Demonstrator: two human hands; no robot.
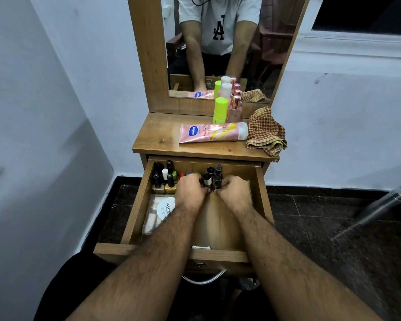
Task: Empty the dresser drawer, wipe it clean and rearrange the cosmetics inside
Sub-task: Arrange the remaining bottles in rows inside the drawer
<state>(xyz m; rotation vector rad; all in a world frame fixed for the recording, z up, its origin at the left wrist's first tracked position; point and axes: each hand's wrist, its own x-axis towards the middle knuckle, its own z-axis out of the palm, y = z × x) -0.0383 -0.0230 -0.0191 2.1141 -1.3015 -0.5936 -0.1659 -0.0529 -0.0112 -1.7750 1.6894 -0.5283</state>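
Open drawer [134,212] pulled out from under the dresser top [158,137]. Both hands deep inside, near the back wall, knuckles almost meeting. Left hand [191,191] with fingers curled, fingertips at a small white-labelled bottle [207,179]; right hand [235,193] likewise curled, fingertips at a dark bottle [217,180] just beside it. Actual pinch on either bottle hidden behind the knuckles: cannot tell. More small dark bottles [214,170] clustered right behind those two. Nail polish bottles [163,179] standing packed in the back left corner of the drawer. Clear pouch [152,216] with a round white lid along the left wall, nearer the front. Drawer floor bare between the forearms. On the dresser top: pink lotion tube [213,133] lying flat near the front edge, checked cloth [265,133] crumpled at the right edge, green-capped bottle [220,110] and pink bottle [234,110] upright at the back, against the mirror [218,47].
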